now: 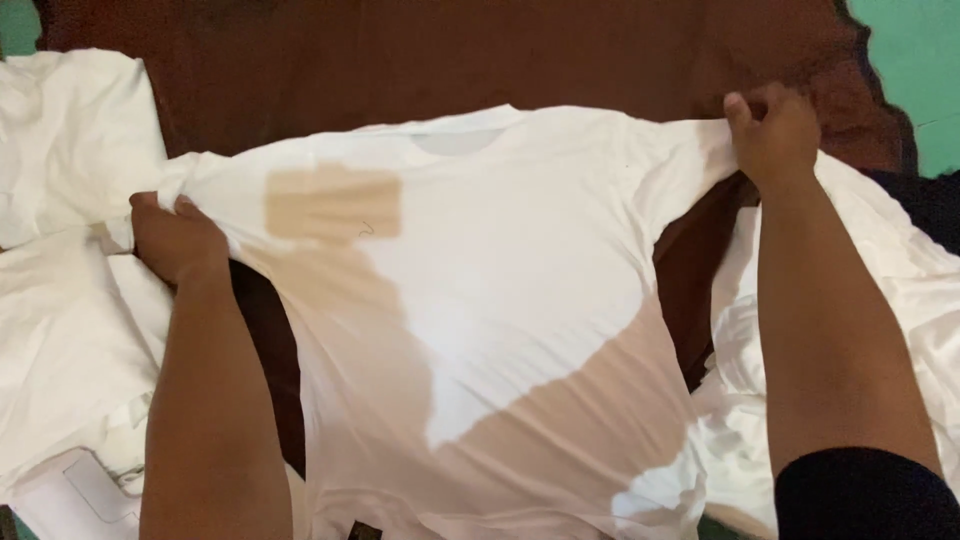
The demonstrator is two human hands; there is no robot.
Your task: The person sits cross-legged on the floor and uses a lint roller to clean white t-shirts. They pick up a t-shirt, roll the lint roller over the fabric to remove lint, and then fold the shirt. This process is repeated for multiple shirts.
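One white T-shirt (pixel 500 300), spread flat on the dark brown surface (pixel 400 60), is gripped at its two shoulders by two hands, the left hand (pixel 175 240) and right hand (pixel 775 135) each clenched on fabric, with two piles of white laundry (pixel 60 300) lying alongside.

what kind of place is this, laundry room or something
Probably a home or small laundry folding spot: a white t-shirt spread on a dark brown surface, piles of white cloth at both sides, a green wall behind.
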